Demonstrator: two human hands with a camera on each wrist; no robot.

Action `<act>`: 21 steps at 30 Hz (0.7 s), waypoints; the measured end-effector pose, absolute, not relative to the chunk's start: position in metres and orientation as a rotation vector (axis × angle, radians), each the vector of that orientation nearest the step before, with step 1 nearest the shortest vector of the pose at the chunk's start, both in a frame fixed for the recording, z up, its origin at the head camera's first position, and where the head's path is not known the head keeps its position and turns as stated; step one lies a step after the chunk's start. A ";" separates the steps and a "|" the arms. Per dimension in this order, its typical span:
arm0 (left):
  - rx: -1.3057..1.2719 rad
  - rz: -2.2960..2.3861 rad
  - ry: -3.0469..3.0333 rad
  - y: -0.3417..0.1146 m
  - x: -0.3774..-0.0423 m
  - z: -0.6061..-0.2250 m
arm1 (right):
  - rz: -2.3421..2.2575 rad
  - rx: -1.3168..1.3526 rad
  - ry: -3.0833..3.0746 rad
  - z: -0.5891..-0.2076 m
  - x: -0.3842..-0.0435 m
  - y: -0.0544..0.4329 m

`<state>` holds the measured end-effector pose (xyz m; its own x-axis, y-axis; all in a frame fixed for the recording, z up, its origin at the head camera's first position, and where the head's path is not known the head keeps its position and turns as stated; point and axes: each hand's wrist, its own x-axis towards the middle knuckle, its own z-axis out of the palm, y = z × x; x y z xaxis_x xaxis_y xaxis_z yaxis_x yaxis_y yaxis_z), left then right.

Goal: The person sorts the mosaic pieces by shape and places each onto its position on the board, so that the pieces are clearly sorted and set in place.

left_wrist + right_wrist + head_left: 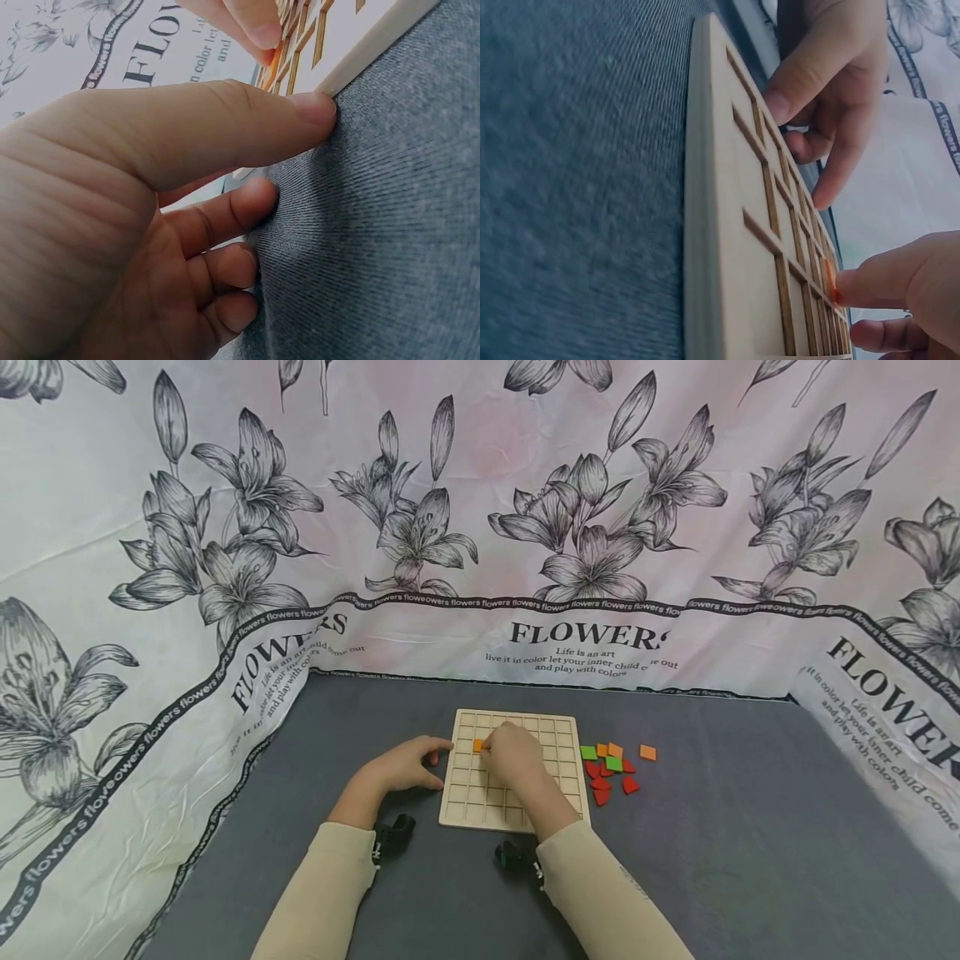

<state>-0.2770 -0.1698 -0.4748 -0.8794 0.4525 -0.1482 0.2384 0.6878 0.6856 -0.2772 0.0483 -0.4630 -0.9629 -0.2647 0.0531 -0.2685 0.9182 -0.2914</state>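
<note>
A light wooden grid board [465, 814] lies on the grey cloth. My right hand [516, 756] is over its upper left part, fingertips pinching an orange square tile [477, 746] at one of the cells. In the right wrist view, the thumb [847, 287] touches the orange tile [830, 281], low in the grid. My left hand [405, 766] is at the board's left edge, fingers loosely bent, holding nothing. Its thumb [311, 112] touches the board's side [375, 52] in the left wrist view. The right palm hides part of the grid.
Right of the board lie loose green tiles [613, 764], orange tiles [648, 752] and several red wedge-shaped pieces [630, 785]. A flower-printed cloth [420, 639] rises behind and along the sides. Black wrist cameras [510, 856] sit beneath the cuffs.
</note>
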 end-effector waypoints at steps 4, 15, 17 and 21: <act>0.540 0.981 2.601 -0.168 -0.276 -0.474 | 0.522 0.452 -3.074 -0.464 -0.272 0.052; 0.543 0.988 2.594 -0.168 -0.277 -0.474 | 0.659 0.480 -3.068 -0.460 -0.271 0.064; 0.542 0.993 2.590 -0.168 -0.277 -0.475 | 0.708 0.475 -3.035 -0.456 -0.269 0.068; 0.546 1.001 2.589 -0.168 -0.278 -0.475 | 0.786 0.502 -2.958 -0.449 -0.267 0.079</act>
